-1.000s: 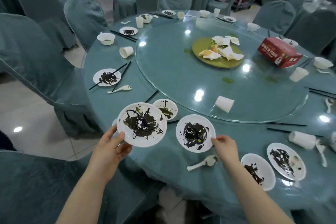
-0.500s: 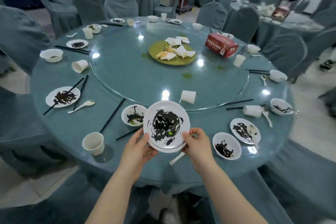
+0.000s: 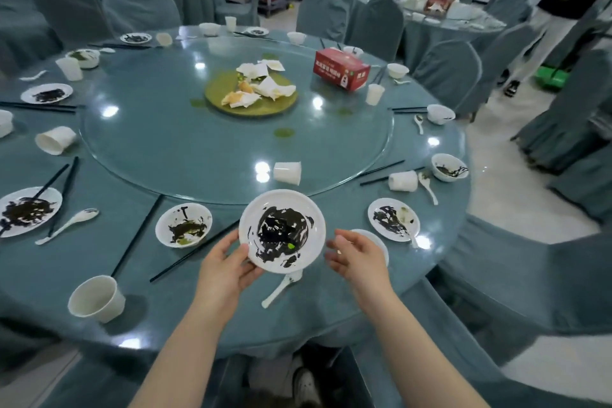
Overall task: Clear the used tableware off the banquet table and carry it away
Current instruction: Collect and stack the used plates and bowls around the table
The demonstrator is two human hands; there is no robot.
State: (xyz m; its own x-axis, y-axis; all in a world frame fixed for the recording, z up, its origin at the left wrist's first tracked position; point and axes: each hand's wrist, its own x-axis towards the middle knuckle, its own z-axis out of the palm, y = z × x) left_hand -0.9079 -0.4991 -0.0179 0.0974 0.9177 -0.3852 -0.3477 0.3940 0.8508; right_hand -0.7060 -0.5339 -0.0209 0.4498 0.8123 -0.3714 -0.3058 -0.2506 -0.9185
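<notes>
Two soiled plates, separate a second ago, now sit stacked point(image 3: 282, 231) in the left hand point(image 3: 228, 267), fingers clasped under the near-left rim. Right hand point(image 3: 359, 253) has let go, fingers spread just right of the stack, above a small bowl point(image 3: 377, 240), likely next.

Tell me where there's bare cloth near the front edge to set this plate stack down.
Left hand holds the plate stack. Free: the cloth between the upright cup and the spoon, below the chopstick. Also free: the lazy Susan glass left of the tipped cup. Crowded: right of the right hand, around the dirty plate.
</notes>
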